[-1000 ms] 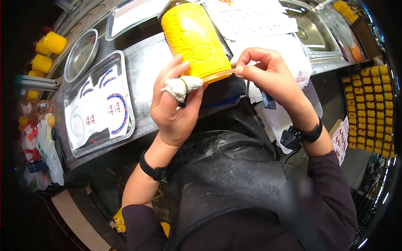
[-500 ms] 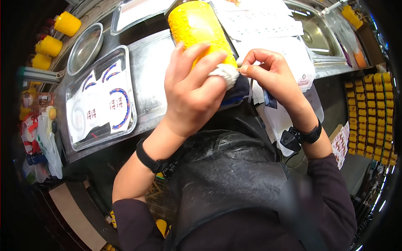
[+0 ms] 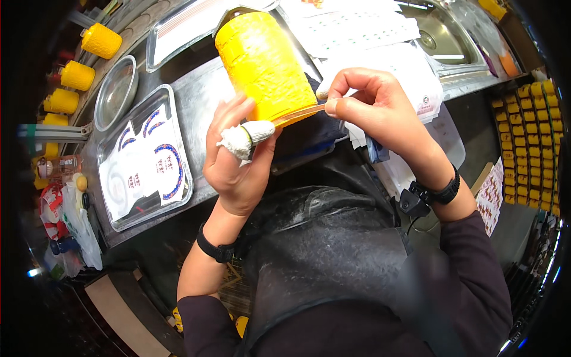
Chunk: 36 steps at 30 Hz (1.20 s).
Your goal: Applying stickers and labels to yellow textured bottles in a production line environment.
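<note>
A textured yellow cylinder (image 3: 262,62) lies tilted on a dark cloth (image 3: 312,140) at the near edge of the bench. Along its near end runs a thin, translucent amber strip (image 3: 300,113). My right hand (image 3: 372,104) pinches the strip's right end between thumb and bent fingers. At its left end, my left hand (image 3: 235,166) closes thumb and index finger, while its other fingers lie beside the cylinder. White fabric with a dark band covers that index finger, a finger wrap (image 3: 241,140); it hides the exact contact with the strip.
On the left stands a metal tray (image 3: 184,143) with patterned decal sheets, beside a round metal bowl (image 3: 116,92). Several yellow cylinders (image 3: 77,75) line the far left. Papers (image 3: 357,27) and a sink (image 3: 440,38) lie right; stacked yellow pieces (image 3: 526,149) stand beyond.
My left hand has moved left and down from the cylinder's near end and turned, bringing the wrapped finger into view. More of the strip now shows between my hands.
</note>
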### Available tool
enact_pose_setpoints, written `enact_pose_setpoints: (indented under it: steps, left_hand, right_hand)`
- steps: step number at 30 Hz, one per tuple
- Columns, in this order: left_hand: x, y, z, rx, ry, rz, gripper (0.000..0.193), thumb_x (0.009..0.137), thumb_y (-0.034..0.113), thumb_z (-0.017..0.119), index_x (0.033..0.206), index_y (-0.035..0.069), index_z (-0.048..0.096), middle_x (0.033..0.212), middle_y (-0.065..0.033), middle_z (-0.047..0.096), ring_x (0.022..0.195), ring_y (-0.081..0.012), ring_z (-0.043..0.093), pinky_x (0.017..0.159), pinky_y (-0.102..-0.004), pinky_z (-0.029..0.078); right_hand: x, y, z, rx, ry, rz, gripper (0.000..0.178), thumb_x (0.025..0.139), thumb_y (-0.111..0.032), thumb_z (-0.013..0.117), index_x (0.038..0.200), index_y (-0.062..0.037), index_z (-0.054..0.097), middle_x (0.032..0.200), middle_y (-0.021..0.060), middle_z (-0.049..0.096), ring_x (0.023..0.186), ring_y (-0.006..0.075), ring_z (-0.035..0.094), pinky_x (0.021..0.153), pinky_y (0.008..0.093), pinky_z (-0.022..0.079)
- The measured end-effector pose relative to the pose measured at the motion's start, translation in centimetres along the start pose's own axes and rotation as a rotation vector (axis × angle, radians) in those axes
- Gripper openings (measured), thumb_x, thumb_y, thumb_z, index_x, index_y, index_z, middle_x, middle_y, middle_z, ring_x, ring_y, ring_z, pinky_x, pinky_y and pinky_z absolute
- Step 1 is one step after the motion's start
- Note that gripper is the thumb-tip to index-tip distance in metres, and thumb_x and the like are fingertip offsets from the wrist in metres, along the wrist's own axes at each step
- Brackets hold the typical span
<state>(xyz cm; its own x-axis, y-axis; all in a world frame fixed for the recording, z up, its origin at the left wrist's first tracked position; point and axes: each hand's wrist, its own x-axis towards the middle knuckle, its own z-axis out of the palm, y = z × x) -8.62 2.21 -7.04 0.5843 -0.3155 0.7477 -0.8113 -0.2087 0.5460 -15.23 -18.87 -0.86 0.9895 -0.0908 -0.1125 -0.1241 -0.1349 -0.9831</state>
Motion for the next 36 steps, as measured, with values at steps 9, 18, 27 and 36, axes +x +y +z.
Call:
enact_pose_setpoints:
  steps: [9, 18, 27, 36]
  left_hand:
    - [0.4, 0.3, -0.5, 0.138, -0.119, 0.120, 0.040, 0.069, -0.006, 0.075, 0.106, 0.005, 0.065, 0.116, -0.0126, 0.066, 0.114, -0.0317, 0.061, 0.107, -0.0525, 0.036]
    - [2.6, 0.4, 1.7, 0.190, -0.185, 0.314, 0.032, 0.063, 0.004, 0.083, 0.084, 0.006, 0.059, 0.110, -0.0088, 0.067, 0.111, -0.0324, 0.059, 0.098, -0.0531, 0.043]
    - [-0.4, 0.1, 0.1, -0.044, 0.048, -0.087, 0.041, 0.063, -0.002, 0.083, 0.098, 0.005, 0.064, 0.111, -0.0107, 0.066, 0.110, -0.0343, 0.060, 0.100, -0.0508, 0.042]
    - [3.0, 1.2, 1.2, 0.224, -0.210, 0.301, 0.033, 0.065, 0.002, 0.083, 0.084, 0.006, 0.057, 0.108, -0.0108, 0.067, 0.110, -0.0337, 0.060, 0.095, -0.0508, 0.045]
  right_hand:
    - [0.4, 1.7, -0.3, 0.007, 0.027, 0.024, 0.015, 0.083, -0.012, 0.067, 0.085, 0.0016, 0.064, 0.081, 0.0018, 0.063, 0.063, 0.0045, 0.057, 0.055, 0.0207, 0.046]
    - [0.9, 2.1, 0.1, -0.017, 0.000, 0.084, 0.010, 0.086, -0.009, 0.067, 0.083, -0.0007, 0.062, 0.079, -0.0007, 0.062, 0.067, 0.0030, 0.058, 0.060, 0.0185, 0.045]
    - [0.7, 1.1, 0.1, -0.023, 0.018, 0.036, 0.008, 0.085, -0.008, 0.066, 0.083, -0.0017, 0.062, 0.081, -0.0029, 0.061, 0.067, -0.0003, 0.052, 0.059, 0.0163, 0.041]
    - [0.9, 2.5, 0.0, -0.037, 0.046, 0.017, 0.014, 0.084, -0.013, 0.066, 0.083, 0.0004, 0.065, 0.075, -0.0012, 0.062, 0.068, 0.0042, 0.056, 0.060, 0.0216, 0.046]
